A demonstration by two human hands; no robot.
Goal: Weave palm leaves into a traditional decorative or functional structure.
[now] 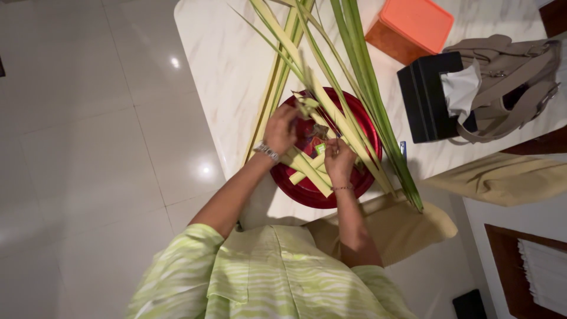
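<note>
View from above of a white marble table [224,65] whose near edge runs by the person's body. A round red tray [307,192] sits at that near edge, holding short cut pieces of pale palm leaf [307,168]. The left hand [280,129], with a metal bracelet [267,152] at the wrist, is closed with its fingers pinching a folded leaf strip [305,106] above the tray's far-left part. The right hand [339,159], a thin bracelet at its wrist, is curled shut over the tray's centre; it appears to grip a small piece of leaf, but exactly what lies between the fingers cannot be told. Long green and yellowish palm fronds [354,71] lie across the tray, running from the table's far edge toward the near right edge, some fanning out to the left. Toward the far right corner stand an orange lidded box [416,23], a black tissue box [426,97] with a white tissue sticking out, and, just beside it, a beige bag [514,71]. A tan cloth [508,177] hangs over the right edge. The person wears a green-and-white striped shirt [266,277].
</note>
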